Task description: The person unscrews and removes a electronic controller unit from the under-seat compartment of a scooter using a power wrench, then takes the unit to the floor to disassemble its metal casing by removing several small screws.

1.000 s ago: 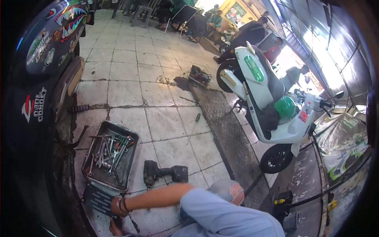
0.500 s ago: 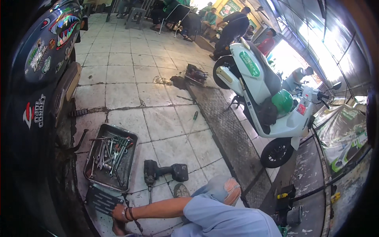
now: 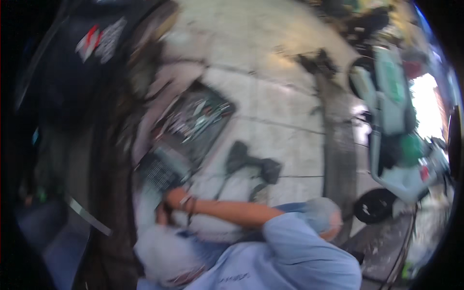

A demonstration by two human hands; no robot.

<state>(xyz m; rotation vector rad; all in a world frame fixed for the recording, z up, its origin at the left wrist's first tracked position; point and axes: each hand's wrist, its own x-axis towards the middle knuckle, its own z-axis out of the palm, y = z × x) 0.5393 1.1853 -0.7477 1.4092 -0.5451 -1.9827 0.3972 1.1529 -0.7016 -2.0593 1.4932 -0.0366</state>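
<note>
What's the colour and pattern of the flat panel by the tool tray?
The panel is dark with rows of pale marks; head view, blurred.

The right hand (image 3: 176, 198) was down at the near corner of a black perforated plate (image 3: 159, 171), grip too smeared to make out. Dark tray (image 3: 205, 145) of metal tools (image 3: 198, 118) sat beyond it, cordless drill (image 3: 241, 157) lay off right, white scooter (image 3: 394, 116) way further right.

One plate (image 3: 162, 169), one tray (image 3: 207, 140) (one drill (image 3: 255, 163)).
</note>
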